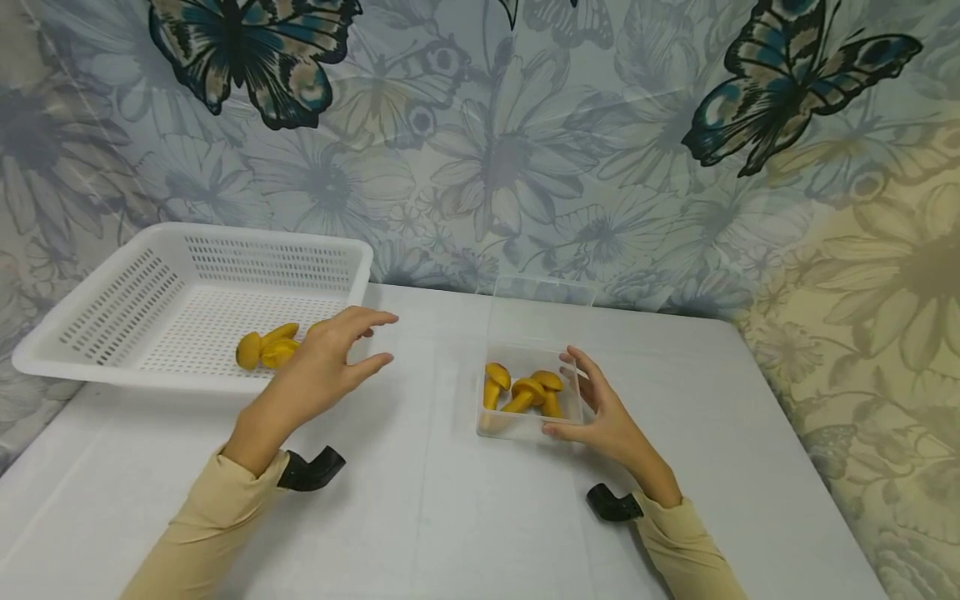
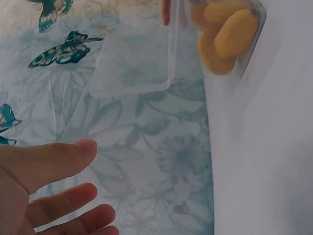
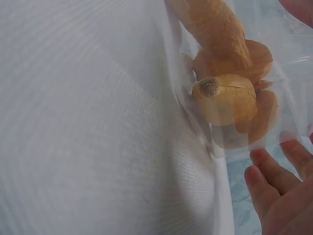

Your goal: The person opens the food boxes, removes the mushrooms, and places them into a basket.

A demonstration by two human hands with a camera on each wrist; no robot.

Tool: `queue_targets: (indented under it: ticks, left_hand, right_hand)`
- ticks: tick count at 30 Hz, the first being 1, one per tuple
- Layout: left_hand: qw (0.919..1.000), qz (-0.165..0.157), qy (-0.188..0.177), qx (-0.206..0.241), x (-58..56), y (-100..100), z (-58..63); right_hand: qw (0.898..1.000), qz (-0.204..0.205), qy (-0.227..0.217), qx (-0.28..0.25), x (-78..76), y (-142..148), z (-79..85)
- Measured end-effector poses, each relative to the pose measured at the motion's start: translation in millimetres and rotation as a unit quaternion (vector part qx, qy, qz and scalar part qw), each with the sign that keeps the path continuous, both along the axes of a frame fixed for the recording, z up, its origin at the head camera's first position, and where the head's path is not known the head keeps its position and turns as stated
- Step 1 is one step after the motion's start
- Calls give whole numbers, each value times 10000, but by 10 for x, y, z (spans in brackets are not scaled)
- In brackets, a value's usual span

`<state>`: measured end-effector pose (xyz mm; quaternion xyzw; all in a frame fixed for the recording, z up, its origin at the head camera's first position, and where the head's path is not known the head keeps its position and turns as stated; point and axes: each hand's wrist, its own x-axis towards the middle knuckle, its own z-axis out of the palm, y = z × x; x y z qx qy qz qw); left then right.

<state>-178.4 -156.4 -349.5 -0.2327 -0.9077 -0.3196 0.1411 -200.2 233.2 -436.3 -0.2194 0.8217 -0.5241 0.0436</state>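
A clear plastic box (image 1: 504, 427) stands on the table with its hinged lid (image 1: 542, 312) raised at the back. Inside lie three yellow-brown mushrooms (image 1: 527, 395). My right hand (image 1: 611, 425) grips the box's right side, thumb at the front corner and fingers along the far part of the wall. Over the front right edge of a white basket (image 1: 187, 379), my left hand (image 1: 311, 367) hangs with thumb and fingers spread and nothing between them. A few more mushrooms (image 1: 272, 347) lie in the basket, partly hidden behind that hand. In the left wrist view, the left fingers (image 2: 68, 203) are apart from everything.
White cloth covers the table (image 1: 465, 517). Behind it hangs a backdrop (image 1: 510, 167) printed with flowers and butterflies, close to the basket and the raised lid. A black curved piece (image 1: 311, 469) sits at the left cuff, another (image 1: 613, 503) at the right.
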Motion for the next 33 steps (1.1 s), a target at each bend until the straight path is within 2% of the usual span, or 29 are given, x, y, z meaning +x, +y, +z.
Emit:
queue_targets:
  ticks: [5, 12, 23, 29, 33]
  left_hand:
    - [9993, -321, -121, -148, -42, 230, -35]
    - [9962, -837, -238, 104, -155, 487, -85]
    - [9885, -1244, -841, 159, -259, 859, -83]
    - [9838, -1521, -942, 69, -311, 1049, -115]
    - [9792, -1662, -1166, -7, -359, 1163, -149]
  right_hand:
    - [10000, -16, 7, 29, 1, -7, -2]
    - [9999, -16, 36, 102, -4, -1, -12]
    - [10000, -34, -10, 26, -1, 4, -20]
    - [10000, -23, -28, -29, 3, -2, -14]
    - [10000, -14, -23, -40, 7, -6, -11]
